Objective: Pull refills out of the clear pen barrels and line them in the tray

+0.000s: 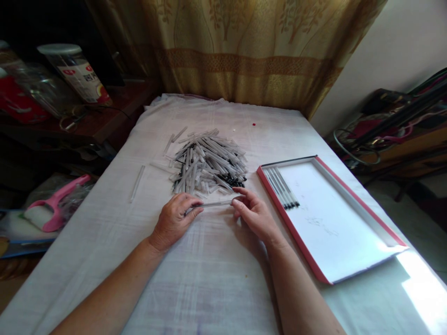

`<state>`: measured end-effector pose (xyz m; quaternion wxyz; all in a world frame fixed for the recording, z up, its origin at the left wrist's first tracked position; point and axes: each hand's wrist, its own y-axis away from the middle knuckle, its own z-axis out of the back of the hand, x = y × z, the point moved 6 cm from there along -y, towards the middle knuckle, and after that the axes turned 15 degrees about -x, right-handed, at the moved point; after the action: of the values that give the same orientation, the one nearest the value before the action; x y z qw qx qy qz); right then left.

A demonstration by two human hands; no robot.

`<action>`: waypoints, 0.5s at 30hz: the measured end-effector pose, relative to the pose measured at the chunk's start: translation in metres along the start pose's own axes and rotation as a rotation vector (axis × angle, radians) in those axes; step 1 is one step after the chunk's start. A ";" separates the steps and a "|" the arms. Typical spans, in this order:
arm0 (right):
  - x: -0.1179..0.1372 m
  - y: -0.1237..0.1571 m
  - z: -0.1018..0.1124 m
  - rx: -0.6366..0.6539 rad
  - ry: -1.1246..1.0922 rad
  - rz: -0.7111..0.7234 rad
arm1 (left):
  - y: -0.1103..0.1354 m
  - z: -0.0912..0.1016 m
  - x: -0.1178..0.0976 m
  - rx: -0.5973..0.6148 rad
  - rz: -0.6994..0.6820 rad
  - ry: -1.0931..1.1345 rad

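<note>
Both of my hands hold one thin clear pen refill (217, 204) level, just above the white cloth. My left hand (176, 218) pinches its left end between thumb and fingers. My right hand (253, 211) pinches the right end. Right behind the hands lies a heap of several clear refills with black tips (207, 163). To the right sits a shallow white tray with a red rim (335, 218), with several refills laid side by side (281, 187) at its left end.
The table is covered by a white cloth (195, 279). Loose clear tubes (137, 183) lie left of the heap. A pink-handled roller (52, 209) and jars (78, 72) stand off the table's left side, a curtain hangs behind, and cables clutter the right.
</note>
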<state>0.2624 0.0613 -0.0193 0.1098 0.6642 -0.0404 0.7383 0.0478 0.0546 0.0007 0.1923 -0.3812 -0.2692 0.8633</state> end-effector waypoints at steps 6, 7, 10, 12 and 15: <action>0.002 0.000 0.000 0.043 0.147 0.105 | -0.005 -0.002 0.007 0.020 -0.060 -0.163; 0.001 -0.002 0.004 0.006 0.153 0.109 | -0.006 -0.003 0.009 0.020 -0.070 -0.216; -0.001 -0.007 0.017 -0.094 0.180 0.087 | -0.008 -0.007 0.012 0.031 -0.090 -0.353; -0.002 -0.008 0.021 -0.123 0.192 0.066 | -0.009 -0.009 0.011 0.041 -0.103 -0.412; -0.002 -0.008 0.022 -0.127 0.195 0.056 | -0.011 -0.011 0.005 0.049 -0.121 -0.464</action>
<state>0.2853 0.0645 -0.0192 0.1343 0.5797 -0.0946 0.7981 0.0543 0.0694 -0.0018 0.1858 -0.1513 -0.3076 0.9208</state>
